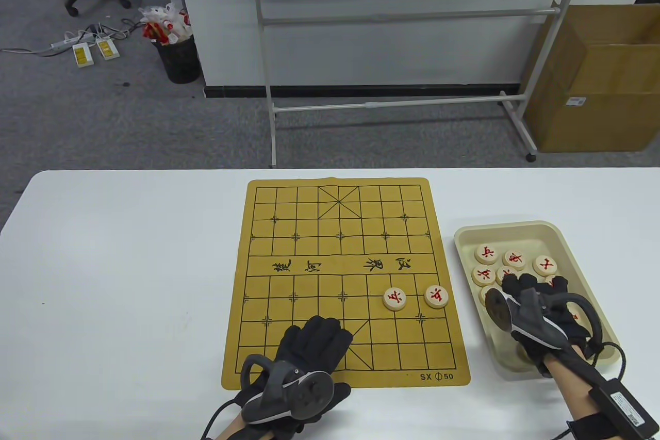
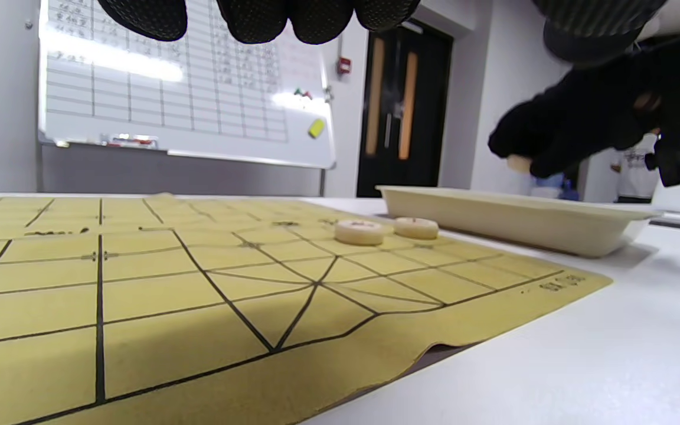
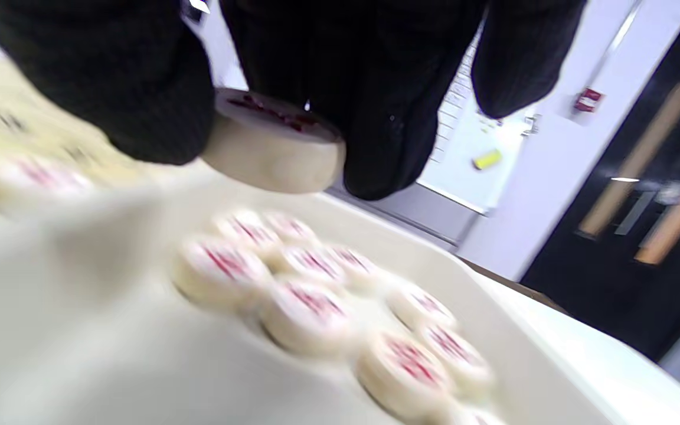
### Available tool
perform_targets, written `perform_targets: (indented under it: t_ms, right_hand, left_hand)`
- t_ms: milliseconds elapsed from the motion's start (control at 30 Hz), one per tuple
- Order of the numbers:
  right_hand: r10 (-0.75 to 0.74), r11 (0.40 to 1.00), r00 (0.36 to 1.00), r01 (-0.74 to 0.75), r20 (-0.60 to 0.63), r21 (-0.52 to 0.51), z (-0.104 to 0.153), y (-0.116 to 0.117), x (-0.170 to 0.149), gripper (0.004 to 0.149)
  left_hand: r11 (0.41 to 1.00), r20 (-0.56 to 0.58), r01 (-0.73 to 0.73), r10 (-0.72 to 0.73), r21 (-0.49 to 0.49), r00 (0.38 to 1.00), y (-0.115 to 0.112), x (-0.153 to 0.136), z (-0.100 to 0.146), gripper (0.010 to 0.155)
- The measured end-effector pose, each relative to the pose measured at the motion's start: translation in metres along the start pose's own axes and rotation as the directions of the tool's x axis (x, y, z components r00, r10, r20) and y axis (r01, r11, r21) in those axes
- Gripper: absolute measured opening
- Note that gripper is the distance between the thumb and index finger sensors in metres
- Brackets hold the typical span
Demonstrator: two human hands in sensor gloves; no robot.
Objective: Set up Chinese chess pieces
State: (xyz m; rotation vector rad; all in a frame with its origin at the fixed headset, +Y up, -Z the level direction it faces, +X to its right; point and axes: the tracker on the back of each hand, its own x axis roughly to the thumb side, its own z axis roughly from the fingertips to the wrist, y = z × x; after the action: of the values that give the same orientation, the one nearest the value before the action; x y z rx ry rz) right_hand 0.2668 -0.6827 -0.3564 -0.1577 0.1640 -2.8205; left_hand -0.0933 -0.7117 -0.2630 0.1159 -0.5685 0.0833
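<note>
Pinching one red-marked piece point(image 3: 272, 144) between thumb and fingers, right hand point(image 1: 536, 313) is lifted above the tray point(image 1: 554, 233), clear of the pieces point(image 3: 310, 307) lying in it. Left hand point(image 1: 304, 357) rests flat on the near edge of the board point(image 1: 340, 254), fingers spread, holding nothing. Two pieces sit on the board, side by side on the near half's right: one point(image 1: 394, 299), another point(image 1: 436, 296). Progress looks early: most red pieces remain in the tray, far half bare, no black pieces visible.
</note>
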Motion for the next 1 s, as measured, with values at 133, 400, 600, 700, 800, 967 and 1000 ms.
perform_targets:
  t_ms: [133, 400, 600, 700, 800, 967, 1000]
  right_hand:
    - [-0.186, 0.982, 0.964, 0.19, 0.189, 0.001, 0.007, -0.033, 0.05, 0.072]
    - [-0.229, 0.971, 0.828, 0.162, 0.512, 0.174, 0.027, -0.023, 0.181, 0.073]
    - [-0.132, 0.989, 0.812, 0.066, 0.568, 0.135, 0.033, -0.006, 0.217, 0.073]
    - [-0.093, 0.992, 0.819, 0.028, 0.567, 0.122, 0.035, 0.003, 0.223, 0.073]
    - [-0.112, 0.989, 0.822, 0.039, 0.558, 0.143, 0.035, 0.001, 0.217, 0.075]
    - [-0.169, 0.985, 0.87, 0.141, 0.463, 0.095, 0.029, -0.034, 0.169, 0.075]
    - [-0.178, 0.984, 0.891, 0.16, 0.417, 0.077, 0.026, -0.044, 0.149, 0.075]
  left_hand:
    - [1.0, -0.002, 0.005, -0.005, -0.006, 1.0, -0.001, 0.0, -0.001, 0.086]
    - [1.0, -0.005, 0.002, -0.002, -0.002, 1.0, -0.001, -0.001, 0.0, 0.086]
    - [1.0, -0.001, 0.001, -0.001, -0.008, 1.0, -0.001, -0.001, 0.0, 0.086]
    - [1.0, 0.0, 0.001, -0.001, -0.01, 1.0, -0.001, -0.001, 0.0, 0.086]
    - [1.0, 0.0, 0.0, 0.0, -0.01, 1.0, -0.001, -0.001, 0.0, 0.086]
    - [1.0, 0.001, 0.002, -0.002, -0.012, 1.0, -0.001, -0.001, 0.0, 0.086]
    - [1.0, 0.003, 0.002, -0.002, -0.014, 1.0, -0.001, 0.0, 0.0, 0.086]
